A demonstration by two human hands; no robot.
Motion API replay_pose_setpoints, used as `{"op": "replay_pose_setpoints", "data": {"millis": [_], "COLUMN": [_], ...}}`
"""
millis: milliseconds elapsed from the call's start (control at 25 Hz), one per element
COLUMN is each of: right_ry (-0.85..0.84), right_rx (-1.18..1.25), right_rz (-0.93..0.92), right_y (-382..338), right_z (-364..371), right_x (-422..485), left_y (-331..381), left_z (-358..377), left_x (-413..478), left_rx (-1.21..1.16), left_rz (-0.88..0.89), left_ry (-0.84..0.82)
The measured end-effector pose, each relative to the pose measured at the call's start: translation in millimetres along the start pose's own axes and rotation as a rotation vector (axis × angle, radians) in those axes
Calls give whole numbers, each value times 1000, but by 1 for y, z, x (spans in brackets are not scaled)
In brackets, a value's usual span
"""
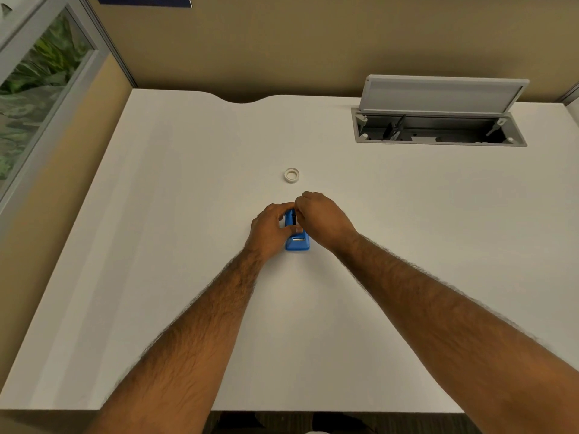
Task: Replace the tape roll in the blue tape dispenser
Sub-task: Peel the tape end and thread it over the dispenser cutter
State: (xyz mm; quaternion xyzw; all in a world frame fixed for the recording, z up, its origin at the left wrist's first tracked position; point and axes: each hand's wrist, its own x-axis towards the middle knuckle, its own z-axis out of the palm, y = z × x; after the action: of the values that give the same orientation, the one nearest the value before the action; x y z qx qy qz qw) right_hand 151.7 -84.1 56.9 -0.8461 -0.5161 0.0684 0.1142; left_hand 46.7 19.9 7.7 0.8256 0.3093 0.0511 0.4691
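Note:
The blue tape dispenser (297, 242) stands on the white desk (188, 277) near the middle, its cutter end pointing toward me. My left hand (271, 231) grips its left side. My right hand (322, 219) closes over its top from the right, fingertips pinched at the dark slot where the roll sits. What those fingertips hold is hidden. A small white tape roll (291, 175) lies flat on the desk a short way beyond the hands, untouched.
An open cable hatch (438, 128) with its grey lid raised is set into the desk at the back right. A tan partition wall runs behind the desk, and a glass panel (37, 89) stands at the left.

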Motion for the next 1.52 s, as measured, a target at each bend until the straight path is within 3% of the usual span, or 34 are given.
{"op": "replay_pose_setpoints", "data": {"millis": [280,720,880,1120,1280,1360,1520], "right_ry": [-37,11,-49,9,5,9,24], "right_rx": [91,593,436,226,152,139,114], "right_rz": [88,284,168,164,168,159,87], "right_y": [0,20,17,5,0,-2,-5], "right_z": [-1,-6,-5,-1,-2,-2,-1], "right_x": [8,1,-2,2,1,-1,-11], "left_y": [-3,-1,0,3,-1,-3,-2], "left_z": [2,0,0,-1,-14,-19,-15], "left_x": [0,1,0,-3,-8,-12,-12], "left_rx": [3,-13,-32,-32,-71,29,220], "left_rz": [9,5,-16,-19,-33,30,119], "left_ry": [1,-18,-16,-24,-191,-272,-166]}}
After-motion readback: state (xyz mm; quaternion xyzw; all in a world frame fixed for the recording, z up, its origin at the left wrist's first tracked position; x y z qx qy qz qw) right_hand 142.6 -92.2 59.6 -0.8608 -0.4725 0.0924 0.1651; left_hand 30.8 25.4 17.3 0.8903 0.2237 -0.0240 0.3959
